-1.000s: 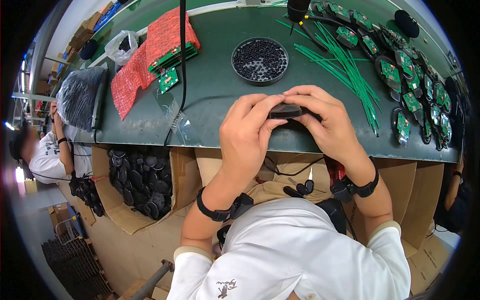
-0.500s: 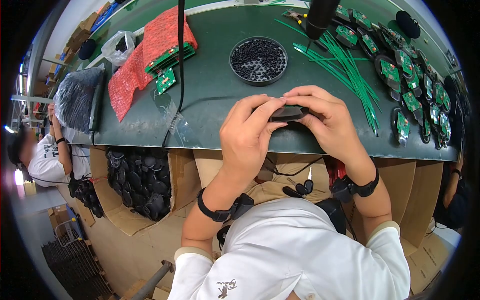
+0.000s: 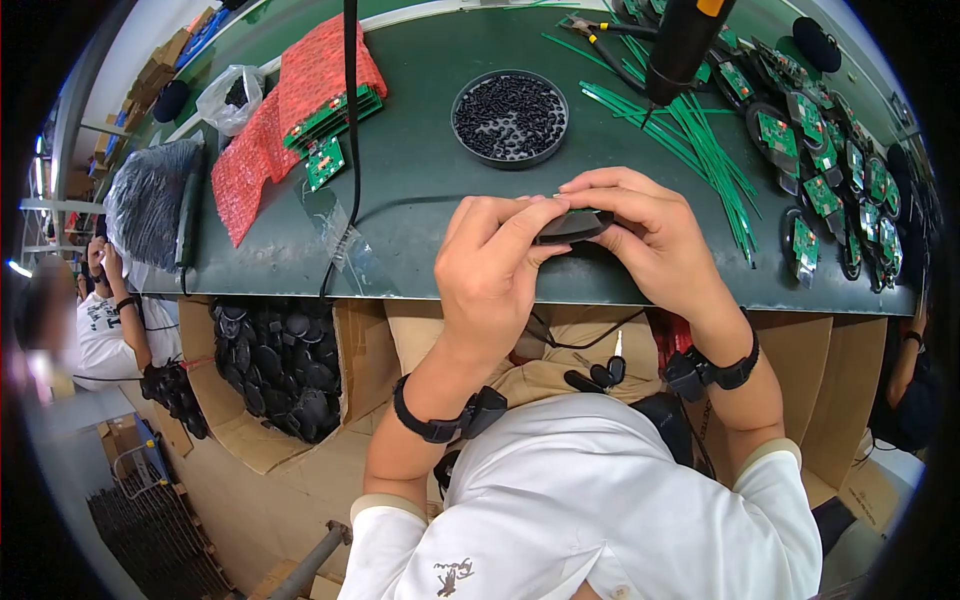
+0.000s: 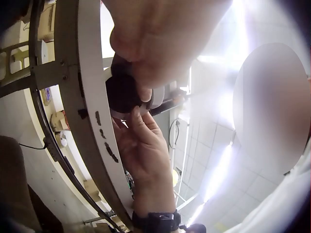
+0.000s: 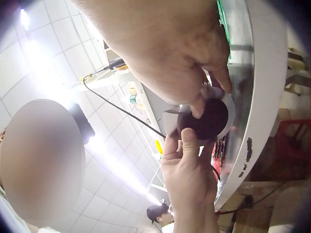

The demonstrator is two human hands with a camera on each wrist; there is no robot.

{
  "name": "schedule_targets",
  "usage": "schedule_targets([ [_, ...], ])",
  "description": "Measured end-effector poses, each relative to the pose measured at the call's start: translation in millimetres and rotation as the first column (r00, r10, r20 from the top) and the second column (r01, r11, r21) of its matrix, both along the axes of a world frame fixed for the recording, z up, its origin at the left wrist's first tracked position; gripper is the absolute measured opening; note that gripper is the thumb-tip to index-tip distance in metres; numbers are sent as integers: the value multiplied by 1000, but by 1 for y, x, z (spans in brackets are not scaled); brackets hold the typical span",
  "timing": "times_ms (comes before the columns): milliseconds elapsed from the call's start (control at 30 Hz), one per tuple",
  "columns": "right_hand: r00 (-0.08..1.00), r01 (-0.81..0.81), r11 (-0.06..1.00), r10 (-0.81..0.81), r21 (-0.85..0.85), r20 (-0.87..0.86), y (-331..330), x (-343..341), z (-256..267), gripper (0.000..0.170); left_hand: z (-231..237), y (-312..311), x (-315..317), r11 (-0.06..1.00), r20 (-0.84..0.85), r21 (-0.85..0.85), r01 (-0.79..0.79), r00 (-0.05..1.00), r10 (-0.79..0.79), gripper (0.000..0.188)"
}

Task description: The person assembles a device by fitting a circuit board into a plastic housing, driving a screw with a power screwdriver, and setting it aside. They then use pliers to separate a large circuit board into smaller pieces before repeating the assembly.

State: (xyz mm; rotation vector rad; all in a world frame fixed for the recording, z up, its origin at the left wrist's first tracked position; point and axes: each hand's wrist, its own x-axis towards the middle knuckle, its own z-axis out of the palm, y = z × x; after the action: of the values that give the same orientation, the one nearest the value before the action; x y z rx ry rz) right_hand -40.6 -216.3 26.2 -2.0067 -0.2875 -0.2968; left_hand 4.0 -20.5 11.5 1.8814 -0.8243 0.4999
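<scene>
Both hands hold a rounded black plastic shell (image 3: 573, 228) above the front edge of the green bench (image 3: 420, 235). My left hand (image 3: 492, 262) pinches its left end between thumb and fingers, while the right hand (image 3: 655, 235) grips the other end with its thumb beneath. A sliver of green shows along the shell's upper edge; the rest of its inside is hidden by the fingers. From below, the right wrist view shows the shell's dark round face (image 5: 216, 119) with a thumb of each hand against it. Beyond the hands stands a round dish (image 3: 510, 160) of small black pieces.
An electric screwdriver (image 3: 685, 60) hangs over green strips (image 3: 705, 150) at the right, near pliers (image 3: 600, 40). Black shells with circuit boards (image 3: 775, 135) crowd the right side. Red bubble wrap (image 3: 325, 70) and boards (image 3: 325, 162) lie left, beside a hanging cable (image 3: 352, 120).
The hanging screwdriver has swung to the right and lower in the head view. Both hands keep their hold on the shell, which tilts slightly, its green edge now showing.
</scene>
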Motion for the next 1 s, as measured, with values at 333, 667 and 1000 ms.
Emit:
schedule_targets([
  [333,999,21,1000,-21,2,42,1,-1,-4,37,7,0,-2,999,-41,45,3,999,-1,43],
  [667,998,36,999,-36,-4,61,8,-4,-2,36,14,0,-7,999,-83,46,-24,996,28,25],
  [1000,987,52,989,-72,138,143,7,1,-12,21,10,-1,-9,999,-45,13,-31,999,31,21],
])
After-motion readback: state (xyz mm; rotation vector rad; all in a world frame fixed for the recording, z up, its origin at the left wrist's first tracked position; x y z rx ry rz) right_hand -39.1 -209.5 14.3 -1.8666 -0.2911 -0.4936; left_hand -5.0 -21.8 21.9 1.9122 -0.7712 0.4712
